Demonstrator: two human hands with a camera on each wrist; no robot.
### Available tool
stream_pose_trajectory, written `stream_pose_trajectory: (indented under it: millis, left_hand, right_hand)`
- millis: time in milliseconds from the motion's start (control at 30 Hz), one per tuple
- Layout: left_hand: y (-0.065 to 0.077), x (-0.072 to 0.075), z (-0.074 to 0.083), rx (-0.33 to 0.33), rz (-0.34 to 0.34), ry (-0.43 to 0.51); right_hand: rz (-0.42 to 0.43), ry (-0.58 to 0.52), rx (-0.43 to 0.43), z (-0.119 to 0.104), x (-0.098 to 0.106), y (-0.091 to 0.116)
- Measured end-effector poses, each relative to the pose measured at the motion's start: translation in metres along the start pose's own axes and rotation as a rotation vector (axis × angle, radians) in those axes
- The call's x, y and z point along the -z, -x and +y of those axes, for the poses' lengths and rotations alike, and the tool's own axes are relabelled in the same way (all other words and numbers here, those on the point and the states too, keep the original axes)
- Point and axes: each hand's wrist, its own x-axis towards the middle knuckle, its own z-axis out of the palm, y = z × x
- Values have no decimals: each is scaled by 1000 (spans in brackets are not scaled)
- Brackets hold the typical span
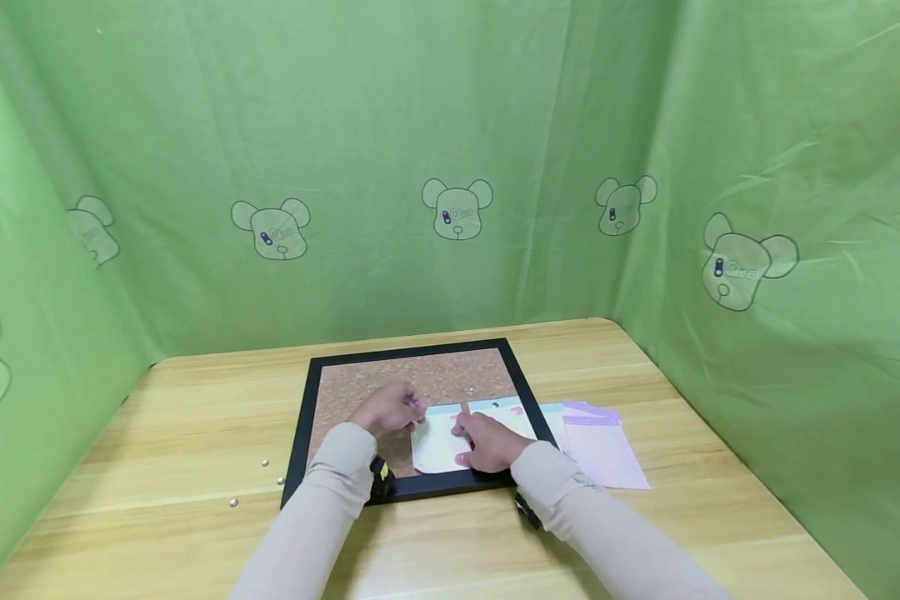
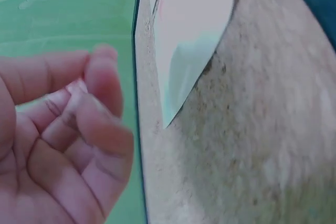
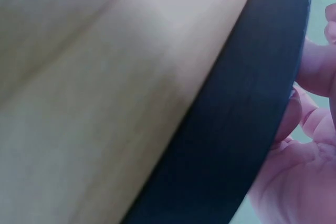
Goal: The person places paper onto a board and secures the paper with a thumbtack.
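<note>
A white paper sheet with a pale blue-green top band [image 1: 432,446] lies on a black-framed cork board [image 1: 435,371]. My right hand [image 1: 489,440] rests on the paper, with fingers and thumb pressing it. At the sheet's upper left corner is my left hand [image 1: 396,408], its thumb and forefinger tips together. In the left wrist view the left hand [image 2: 68,140] has curled fingers; whether something tiny is between the tips is hidden. There, the paper's corner [image 2: 176,85] lifts off the cork. A silver thumbtack [image 1: 495,406] sits on the paper's top band right of my right hand.
Several small silver tacks [image 1: 234,502] lie on the wooden table [image 1: 195,417] left of the board. Pink-lilac sheets [image 1: 607,454] lie to its right, partly over another white sheet. Green curtains [image 1: 360,167] enclose the table at the back and sides.
</note>
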Motion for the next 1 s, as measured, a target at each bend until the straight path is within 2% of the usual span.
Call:
stream_pose_trajectory:
  millis: [133,267,600,1000]
  left_hand:
    - [-8,0,1,21,-41,20]
    - [-13,0,3,13,-53,-15]
    - [-21,-8,11,35,-50,11]
    - [-30,-14,11,47,-35,8]
  right_hand:
    - [0,-3,1,1,0,1]
    - [-3,-1,1,1,-1,1]
    - [7,8,11,0,0,3]
    - [8,18,33,2,-2,1]
